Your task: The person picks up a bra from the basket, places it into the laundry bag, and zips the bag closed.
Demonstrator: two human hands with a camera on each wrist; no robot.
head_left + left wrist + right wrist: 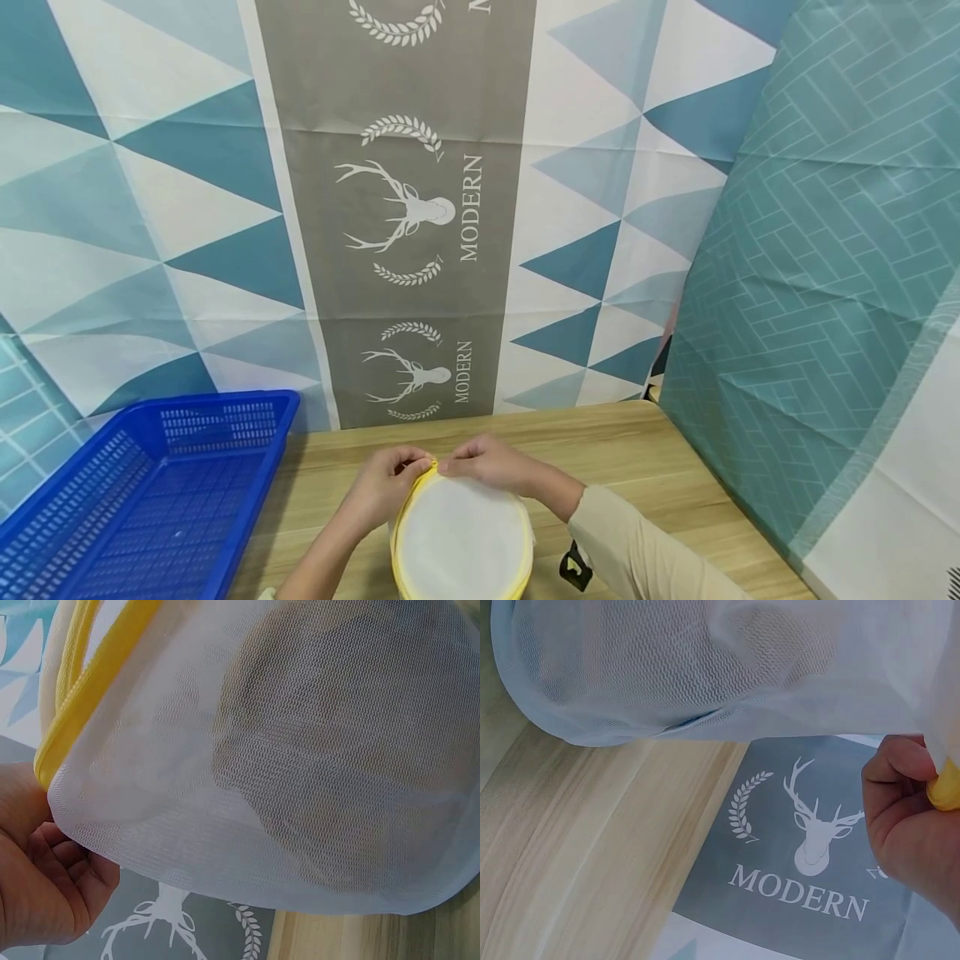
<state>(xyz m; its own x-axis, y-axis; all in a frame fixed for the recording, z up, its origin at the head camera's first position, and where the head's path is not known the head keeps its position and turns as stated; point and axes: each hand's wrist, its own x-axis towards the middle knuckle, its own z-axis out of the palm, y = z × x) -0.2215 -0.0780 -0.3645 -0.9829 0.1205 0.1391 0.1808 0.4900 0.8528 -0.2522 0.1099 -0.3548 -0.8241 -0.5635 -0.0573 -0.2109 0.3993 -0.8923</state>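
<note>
A white mesh laundry bag (pixel 461 542) with yellow trim (pixel 97 682) stands at the table's front, its round white top facing up. Through its netting in the left wrist view shows a brownish bulk (pixel 337 750), too veiled to tell what it is. At the far edge of the bag, my left hand (pixel 384 490) pinches the yellow trim between thumb and fingers. Close beside it, my right hand (pixel 491 465) pinches the same rim from the right. In the right wrist view a bit of yellow edging (pixel 946 787) shows at that hand's fingers.
On the left stands a blue plastic basket (pixel 258 492) with slotted walls. A small black item (pixel 575 568) lies by my right forearm on the wooden table (pixel 615 442). Patterned sheets (pixel 420 292) hang behind the table, and a teal one (pixel 825 292) on the right.
</note>
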